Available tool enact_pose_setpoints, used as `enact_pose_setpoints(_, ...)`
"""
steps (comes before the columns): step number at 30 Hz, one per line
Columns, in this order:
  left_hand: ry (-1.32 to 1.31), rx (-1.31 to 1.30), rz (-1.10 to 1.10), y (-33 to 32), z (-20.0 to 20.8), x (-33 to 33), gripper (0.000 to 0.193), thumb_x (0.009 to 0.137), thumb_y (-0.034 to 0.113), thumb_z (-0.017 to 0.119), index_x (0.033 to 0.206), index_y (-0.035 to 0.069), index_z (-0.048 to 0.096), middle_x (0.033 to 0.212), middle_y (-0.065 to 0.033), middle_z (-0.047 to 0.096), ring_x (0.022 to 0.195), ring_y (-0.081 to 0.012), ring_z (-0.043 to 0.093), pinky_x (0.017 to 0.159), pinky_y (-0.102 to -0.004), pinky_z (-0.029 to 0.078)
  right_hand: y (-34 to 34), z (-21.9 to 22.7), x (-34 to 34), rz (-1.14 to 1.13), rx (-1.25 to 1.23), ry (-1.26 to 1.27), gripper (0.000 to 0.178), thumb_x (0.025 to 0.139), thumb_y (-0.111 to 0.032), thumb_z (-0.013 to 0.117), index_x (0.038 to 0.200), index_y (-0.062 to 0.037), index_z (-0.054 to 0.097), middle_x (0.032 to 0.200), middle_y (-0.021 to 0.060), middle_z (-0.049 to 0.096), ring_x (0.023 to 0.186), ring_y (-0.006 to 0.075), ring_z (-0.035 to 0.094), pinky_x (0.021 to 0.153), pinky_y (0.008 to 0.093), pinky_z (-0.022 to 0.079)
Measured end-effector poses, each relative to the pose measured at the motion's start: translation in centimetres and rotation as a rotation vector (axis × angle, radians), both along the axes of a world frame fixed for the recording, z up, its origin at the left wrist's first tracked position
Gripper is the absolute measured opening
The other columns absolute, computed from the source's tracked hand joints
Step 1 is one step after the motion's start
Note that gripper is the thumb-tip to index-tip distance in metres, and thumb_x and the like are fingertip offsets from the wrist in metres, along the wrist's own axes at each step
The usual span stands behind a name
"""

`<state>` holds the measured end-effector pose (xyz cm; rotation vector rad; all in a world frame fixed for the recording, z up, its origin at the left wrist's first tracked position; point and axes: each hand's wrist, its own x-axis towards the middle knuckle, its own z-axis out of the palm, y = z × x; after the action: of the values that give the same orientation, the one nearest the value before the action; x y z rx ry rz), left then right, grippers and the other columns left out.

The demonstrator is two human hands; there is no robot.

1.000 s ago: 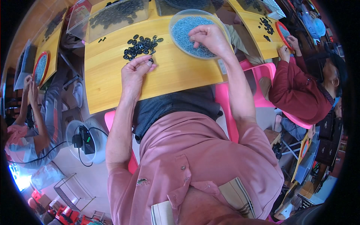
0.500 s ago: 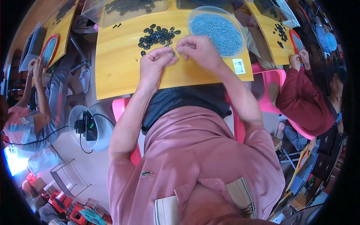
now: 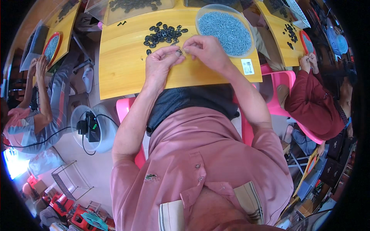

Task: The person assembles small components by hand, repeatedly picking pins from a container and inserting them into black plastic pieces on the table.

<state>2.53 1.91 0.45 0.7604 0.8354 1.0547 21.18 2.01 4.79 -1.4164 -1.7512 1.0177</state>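
Above the table's near half, my left hand (image 3: 161, 67) pinches a small black oval piece (image 3: 178, 52) between thumb and forefinger. My right hand (image 3: 206, 52) meets it from the right, fingertips closed together in a pinch. Whatever those fingertips hold is too small to make out. Just beyond both hands lies a loose pile of black oval pieces (image 3: 163, 34) with holes in them. To the right of the pile, close to my right hand, a round clear tub (image 3: 253, 40) holds a heap of small silvery-blue screws (image 3: 225, 32).
The yellow wooden table (image 3: 123, 73) carries a white label (image 3: 247, 66) at its right edge. A clear box (image 3: 96, 13) of black pieces stands at the far side. Co-workers' hands (image 3: 37, 67) work at the left table. Another person's hands (image 3: 308, 61) are at the right.
Both hands stay pinched together in nearly the same place, with only slight finger movement. The whole view has shifted a little.
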Motion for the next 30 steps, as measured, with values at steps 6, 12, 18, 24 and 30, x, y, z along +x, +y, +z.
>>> enact_pose_setpoints(6,0.010,0.006,-0.007,-0.1,0.0,0.1,0.020,0.091,-0.003,0.063,0.110,-0.007,0.063,0.097,-0.0159,0.070,0.085,-0.0214,0.071,0.080,-0.0277,0.058,-0.2,0.1,-0.4,-0.010,0.014,0.001,0.021,0.085,-0.016,0.065,0.094,0.0011,0.072,0.070,0.0106,0.069,0.060,0.0134,0.065,0.058,0.0291,0.051)
enact_pose_setpoints(12,0.051,0.055,0.014,-0.2,-0.3,0.2,0.021,0.091,-0.003,0.064,0.111,-0.008,0.063,0.099,-0.0173,0.070,0.085,-0.0210,0.071,0.080,-0.0280,0.059,-0.5,-0.5,-0.9,-0.041,0.103,-0.039,0.023,0.085,-0.018,0.066,0.096,0.0017,0.071,0.071,0.0150,0.068,0.060,0.0180,0.066,0.059,0.0313,0.051)
enact_pose_setpoints(18,0.102,0.055,0.076,-0.4,-0.1,0.3,0.019,0.090,-0.004,0.064,0.108,-0.009,0.064,0.099,-0.0182,0.070,0.085,-0.0220,0.071,0.079,-0.0285,0.058,-0.9,-1.0,-1.6,-0.084,0.154,-0.049,0.020,0.086,-0.017,0.063,0.091,0.0020,0.069,0.075,0.0170,0.068,0.065,0.0254,0.067,0.062,0.0352,0.050)
enact_pose_setpoints(24,0.105,0.062,0.076,-0.4,0.2,0.3,0.018,0.089,-0.005,0.064,0.107,-0.009,0.065,0.097,-0.0180,0.070,0.085,-0.0223,0.071,0.078,-0.0294,0.058,-1.0,-0.7,-1.8,-0.101,0.147,-0.069,0.020,0.086,-0.016,0.063,0.091,0.0022,0.069,0.075,0.0161,0.069,0.065,0.0265,0.066,0.062,0.0356,0.051)
enact_pose_setpoints(30,0.051,0.154,0.204,1.0,0.6,-1.0,0.019,0.089,-0.004,0.064,0.108,-0.008,0.065,0.097,-0.0166,0.070,0.085,-0.0196,0.070,0.081,-0.0275,0.056,-0.5,0.7,-1.7,-0.127,0.170,0.086,0.019,0.090,-0.016,0.064,0.096,0.0012,0.069,0.073,0.0080,0.066,0.062,0.0101,0.061,0.060,0.0251,0.047)
